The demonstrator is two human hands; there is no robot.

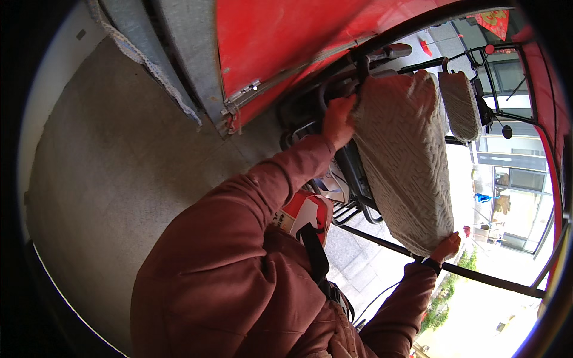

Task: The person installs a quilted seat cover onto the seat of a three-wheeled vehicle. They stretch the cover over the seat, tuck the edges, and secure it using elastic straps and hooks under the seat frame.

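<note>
A beige, textured fabric seat cover [406,161] lies over a long bench seat on a vehicle frame, with wrinkles toward its far end. My left hand [340,122] is closed at the cover's far left edge, beside a dark metal rail. At the near right corner, my right hand [446,247] grips the cover's edge, a dark band around the wrist. Both fingertips are partly hidden by the cloth. A smaller seat [460,107] in matching fabric stands just beyond, to the right.
A red panel [274,48] with a metal latch rises at the upper left. Black frame bars [477,275] cross at the right. A red and white bag [307,215] sits by my body. Grey floor [113,173] spreads at left; handlebars with a mirror [507,132] stand at far right.
</note>
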